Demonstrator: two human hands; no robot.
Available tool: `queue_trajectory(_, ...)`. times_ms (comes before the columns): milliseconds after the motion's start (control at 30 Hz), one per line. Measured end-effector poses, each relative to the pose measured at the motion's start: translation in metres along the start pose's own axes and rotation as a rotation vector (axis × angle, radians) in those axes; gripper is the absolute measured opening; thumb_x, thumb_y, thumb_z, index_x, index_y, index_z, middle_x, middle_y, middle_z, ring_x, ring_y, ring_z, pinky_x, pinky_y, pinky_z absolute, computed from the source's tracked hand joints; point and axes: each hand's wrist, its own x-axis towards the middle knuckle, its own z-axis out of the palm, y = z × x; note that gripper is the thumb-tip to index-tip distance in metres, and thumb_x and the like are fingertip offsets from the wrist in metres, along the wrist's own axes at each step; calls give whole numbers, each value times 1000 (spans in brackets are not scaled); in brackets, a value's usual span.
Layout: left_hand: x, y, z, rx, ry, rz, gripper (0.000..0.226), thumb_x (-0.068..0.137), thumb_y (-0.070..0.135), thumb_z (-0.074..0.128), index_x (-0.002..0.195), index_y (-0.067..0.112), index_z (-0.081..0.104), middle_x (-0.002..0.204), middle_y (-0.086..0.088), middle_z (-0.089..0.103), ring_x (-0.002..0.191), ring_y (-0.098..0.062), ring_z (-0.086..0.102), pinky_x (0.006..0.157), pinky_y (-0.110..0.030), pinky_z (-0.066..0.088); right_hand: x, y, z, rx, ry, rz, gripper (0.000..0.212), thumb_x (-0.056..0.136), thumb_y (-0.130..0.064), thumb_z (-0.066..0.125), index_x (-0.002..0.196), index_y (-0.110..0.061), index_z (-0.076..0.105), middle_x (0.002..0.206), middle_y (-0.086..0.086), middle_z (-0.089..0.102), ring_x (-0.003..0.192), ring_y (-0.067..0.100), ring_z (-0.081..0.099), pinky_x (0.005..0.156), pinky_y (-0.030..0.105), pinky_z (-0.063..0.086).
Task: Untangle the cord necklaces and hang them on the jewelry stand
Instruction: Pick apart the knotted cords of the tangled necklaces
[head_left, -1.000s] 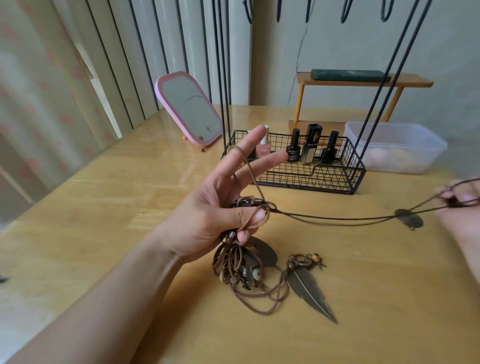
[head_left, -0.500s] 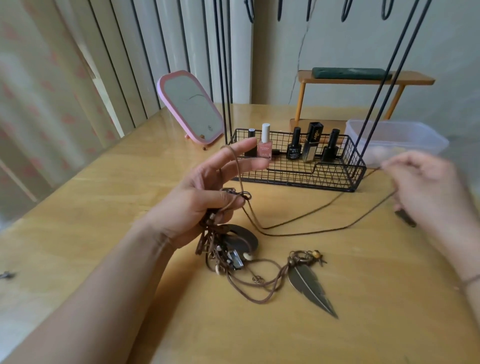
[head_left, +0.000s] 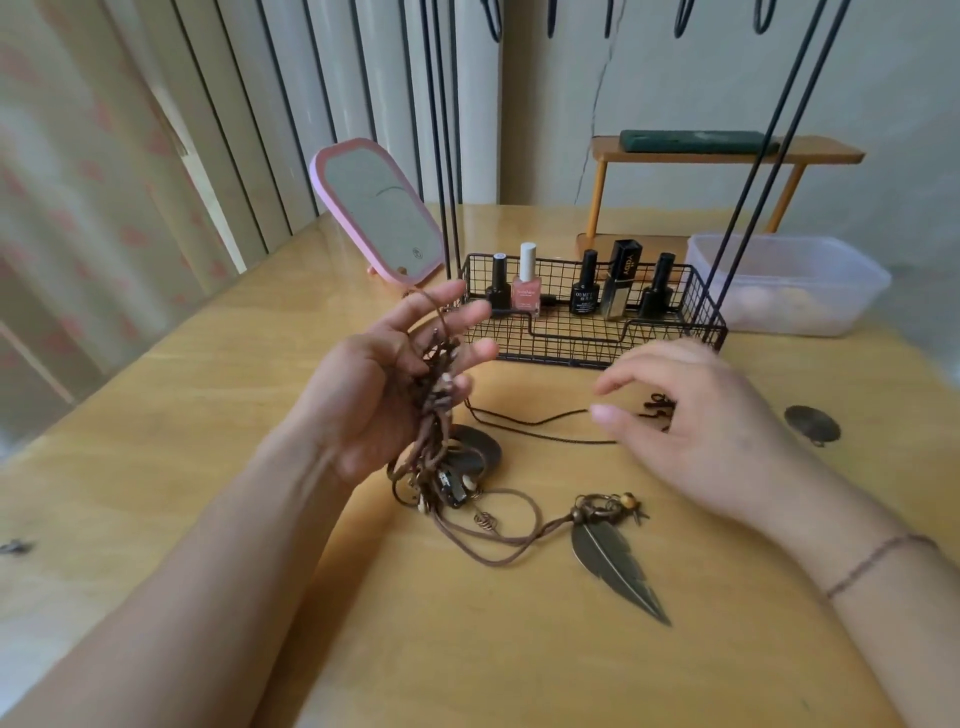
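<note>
My left hand (head_left: 379, 384) is raised palm-up over the table, fingers spread. A tangle of brown cord necklaces (head_left: 436, 415) drapes over it, with one loop round the top finger and a lower fingertip curled against the bundle. The rest of the tangle hangs onto a dark disc pendant (head_left: 480, 452). A brass feather pendant (head_left: 618, 566) on a brown cord lies in front. My right hand (head_left: 701, 415) hovers with relaxed fingers over a thin dark cord (head_left: 540, 428) that lies slack on the table. Its round pendant (head_left: 812, 425) sits to the right. The black wire jewelry stand (head_left: 597, 340) stands behind, hooks (head_left: 553, 21) at the top.
The stand's basket holds nail polish bottles (head_left: 527, 291). A pink mirror (head_left: 379, 213) leans at the back left, and a clear plastic box (head_left: 789, 286) sits at the back right. A small wooden shelf (head_left: 727, 156) stands against the wall. The table edge runs along the left.
My right hand came in from the right and let go of the dark cord, which now lies slack on the table. My left hand turned slightly with the tangle.
</note>
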Motion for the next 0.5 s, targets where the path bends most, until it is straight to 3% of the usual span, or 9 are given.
queue_trajectory(67, -1, -4, 5, -30, -129, 47, 79, 65, -20, 25, 134, 8, 51, 133, -15, 61, 113, -29, 64, 82, -38, 58, -6, -28, 10, 240, -97, -69, 33, 87, -58, 51, 96, -33, 71, 96, -23, 66, 100, -2, 59, 87, 20, 45)
queue_trajectory(133, -3, -10, 10, -4, -267, 64, 82, 66, -28, 27, 135, 10, 50, 145, -14, 51, 129, -30, 54, 97, -42, 52, -10, -43, 22, 359, -159, -84, 50, 88, -67, 43, 92, -27, 73, 88, -15, 70, 89, 2, 64, 78, 28, 52)
queue_trajectory(200, -4, -15, 13, 53, -368, 67, 85, 69, -32, 27, 140, 10, 45, 153, -12, 42, 138, -31, 44, 100, -38, 49, -8, -44, 25, 400, -33, -34, 65, 87, -71, 37, 81, -17, 71, 76, 0, 70, 75, 14, 65, 70, 40, 52)
queue_trajectory(267, -3, -18, 13, 113, -407, 95, 86, 71, -32, 27, 144, 11, 40, 157, -9, 36, 143, -33, 37, 99, -41, 36, -4, -36, 20, 390, 153, 39, 57, 82, -70, 48, 73, -17, 66, 70, 2, 67, 69, 16, 62, 66, 38, 49)
queue_trajectory(333, -4, -19, 13, 114, -418, 108, 86, 71, -32, 28, 143, 14, 41, 158, -8, 35, 144, -35, 35, 98, -54, 12, -4, -32, 19, 397, 200, 75, 40, 75, -63, 62, 77, -23, 64, 74, -3, 66, 72, 12, 61, 62, 30, 49)
queue_trajectory(367, -5, -19, 14, 97, -428, 103, 86, 71, -32, 28, 143, 13, 41, 158, -9, 35, 144, -36, 34, 99, -56, 11, -5, -31, 21, 400, 194, 77, 36, 73, -62, 65, 82, -26, 64, 80, -6, 66, 76, 10, 61, 60, 26, 48)
queue_trajectory(467, -6, -19, 16, 44, -479, 69, 84, 73, -32, 26, 145, 10, 36, 158, -8, 34, 144, -35, 34, 104, -48, 43, -5, -34, 24, 349, 242, -16, 18, 79, -43, 72, 89, -28, 69, 93, -13, 66, 85, 8, 61, 65, 14, 42)
queue_trajectory(500, -6, -18, 16, 24, -497, 58, 84, 74, -33, 25, 146, 9, 34, 159, -8, 33, 144, -36, 34, 102, -51, 45, -5, -36, 24, 352, 268, -59, 9, 83, -33, 73, 87, -25, 71, 93, -13, 67, 85, 7, 62, 66, 11, 41)
